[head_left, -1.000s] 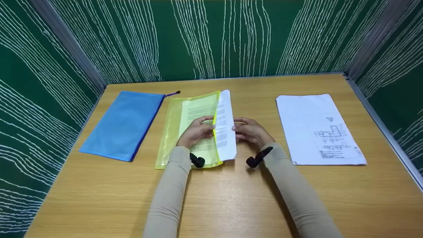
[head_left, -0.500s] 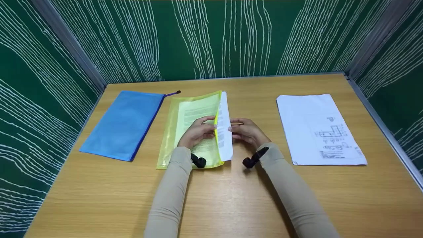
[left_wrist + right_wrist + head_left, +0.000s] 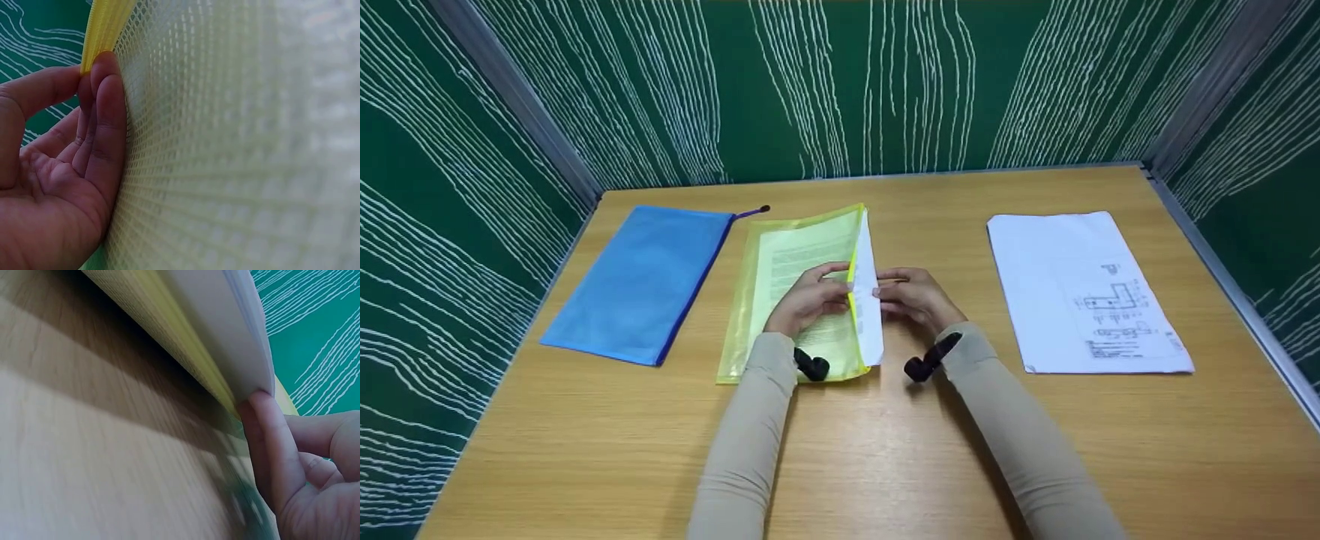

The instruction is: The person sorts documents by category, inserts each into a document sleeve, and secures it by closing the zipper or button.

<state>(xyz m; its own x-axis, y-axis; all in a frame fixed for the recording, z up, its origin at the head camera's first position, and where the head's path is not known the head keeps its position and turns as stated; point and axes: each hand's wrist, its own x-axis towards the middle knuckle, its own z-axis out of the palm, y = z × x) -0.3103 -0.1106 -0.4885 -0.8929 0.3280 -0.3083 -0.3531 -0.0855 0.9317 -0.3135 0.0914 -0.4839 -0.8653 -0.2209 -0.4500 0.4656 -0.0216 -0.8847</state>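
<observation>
Near the table's middle lies a yellow mesh zip pouch [image 3: 739,322], its zip side raised and open toward the right. A stack of printed paper [image 3: 870,322] is mostly inside, showing through the mesh, with a narrow white strip sticking out past the zip. My left hand [image 3: 808,300] pinches the pouch's yellow zip edge [image 3: 104,34] between thumb and fingers. At the stack's outer edge, my right hand [image 3: 919,298] holds the paper; the right wrist view has the fingertips on the sheets' edge [image 3: 261,377] beside the yellow opening.
To the left lies a blue zip pouch [image 3: 637,285] with a dark pull cord [image 3: 751,213]. Another paper stack [image 3: 1050,300], printed with a technical drawing, rests on the right of the wooden table [image 3: 855,465]. Green panels [image 3: 840,90] with white lines stand behind and at the sides.
My right hand has moved left, sliding the paper deeper into the yellow pouch, so the white strip outside is narrower. My left hand stays on the zip edge.
</observation>
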